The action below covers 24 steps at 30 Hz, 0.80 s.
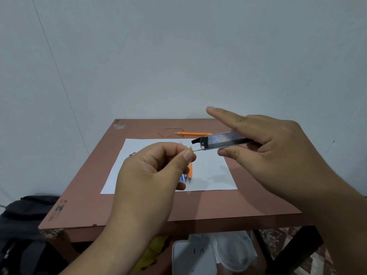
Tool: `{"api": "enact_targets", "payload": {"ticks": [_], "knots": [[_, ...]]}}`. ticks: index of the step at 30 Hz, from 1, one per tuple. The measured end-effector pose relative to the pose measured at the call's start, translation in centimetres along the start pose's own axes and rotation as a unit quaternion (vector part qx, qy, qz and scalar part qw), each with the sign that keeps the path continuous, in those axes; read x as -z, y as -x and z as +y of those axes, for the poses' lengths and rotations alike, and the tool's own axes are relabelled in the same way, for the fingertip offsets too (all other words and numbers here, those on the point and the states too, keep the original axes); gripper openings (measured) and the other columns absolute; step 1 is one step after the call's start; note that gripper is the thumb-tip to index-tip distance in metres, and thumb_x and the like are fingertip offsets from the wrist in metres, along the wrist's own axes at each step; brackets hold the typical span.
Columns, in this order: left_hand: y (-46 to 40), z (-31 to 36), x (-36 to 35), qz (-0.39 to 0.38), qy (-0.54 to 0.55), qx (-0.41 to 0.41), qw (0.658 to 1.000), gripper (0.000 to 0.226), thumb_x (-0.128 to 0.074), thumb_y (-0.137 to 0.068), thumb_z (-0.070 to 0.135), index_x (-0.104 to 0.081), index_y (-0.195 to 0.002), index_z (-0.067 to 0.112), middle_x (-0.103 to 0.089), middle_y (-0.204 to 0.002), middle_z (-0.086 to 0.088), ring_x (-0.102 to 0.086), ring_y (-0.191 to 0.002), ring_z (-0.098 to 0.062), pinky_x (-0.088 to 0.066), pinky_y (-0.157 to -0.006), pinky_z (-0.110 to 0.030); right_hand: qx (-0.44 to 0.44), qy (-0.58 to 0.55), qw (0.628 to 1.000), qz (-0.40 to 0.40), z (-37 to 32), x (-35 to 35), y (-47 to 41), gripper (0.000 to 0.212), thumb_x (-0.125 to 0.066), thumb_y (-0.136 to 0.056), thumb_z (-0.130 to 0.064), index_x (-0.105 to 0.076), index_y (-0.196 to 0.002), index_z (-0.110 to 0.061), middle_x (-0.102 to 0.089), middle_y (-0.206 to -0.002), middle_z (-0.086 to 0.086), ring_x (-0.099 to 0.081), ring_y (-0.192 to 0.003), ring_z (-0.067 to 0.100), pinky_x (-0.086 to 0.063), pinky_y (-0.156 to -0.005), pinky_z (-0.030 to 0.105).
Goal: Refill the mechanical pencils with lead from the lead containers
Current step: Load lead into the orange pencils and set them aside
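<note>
My right hand (274,153) holds a clear lead container (222,142) with a black flip cap, gripped between thumb and middle finger, index finger stretched out above it. A thin lead (198,150) sticks out of the container's open end. My left hand (156,171) pinches that lead between thumb and forefinger. Below my left hand, several mechanical pencils (189,173) lie bunched on the white paper (214,175), partly hidden by the hand. One orange pencil (193,133) lies alone on the table beyond the paper.
The brown table (111,207) stands against a pale wall. A small dark object (132,154) lies on the paper's left edge. A black bag (21,219) sits on the floor at left. Plastic containers (214,255) lie under the table.
</note>
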State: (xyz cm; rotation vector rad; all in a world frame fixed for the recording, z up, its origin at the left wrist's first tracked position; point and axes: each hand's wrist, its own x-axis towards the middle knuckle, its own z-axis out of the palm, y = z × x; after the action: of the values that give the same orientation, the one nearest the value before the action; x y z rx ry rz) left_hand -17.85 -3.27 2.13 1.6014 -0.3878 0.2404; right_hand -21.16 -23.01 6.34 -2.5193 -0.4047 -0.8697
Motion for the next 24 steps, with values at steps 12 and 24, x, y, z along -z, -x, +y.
{"api": "enact_targets", "payload": {"ticks": [12, 24], "knots": [[-0.3, 0.0, 1.0, 0.002, -0.002, -0.019, 1.0, 0.015, -0.061, -0.089, 0.027, -0.069, -0.077, 0.029, -0.073, -0.083, 0.002, -0.068, -0.08, -0.017, -0.06, -0.059, -0.03, -0.036, -0.051, 0.998, 0.016, 0.4, 0.4, 0.7, 0.068, -0.08, -0.083, -0.022, -0.054, -0.139, -0.051, -0.068, -0.086, -0.009, -0.057, -0.079, 0.017, -0.043, -0.071, 0.016], [-0.1, -0.9, 4.7, 0.058, -0.027, -0.063, 0.996, 0.019, -0.048, -0.092, 0.031, -0.062, -0.084, 0.02, -0.073, -0.095, 0.003, -0.069, -0.097, -0.017, -0.058, -0.073, -0.057, -0.109, -0.135, 0.984, 0.025, 1.1, -0.2, 1.7, 0.054, -0.082, -0.082, -0.021, -0.066, -0.12, -0.055, -0.068, -0.109, -0.035, -0.065, -0.105, -0.002, -0.051, -0.089, 0.013]]}}
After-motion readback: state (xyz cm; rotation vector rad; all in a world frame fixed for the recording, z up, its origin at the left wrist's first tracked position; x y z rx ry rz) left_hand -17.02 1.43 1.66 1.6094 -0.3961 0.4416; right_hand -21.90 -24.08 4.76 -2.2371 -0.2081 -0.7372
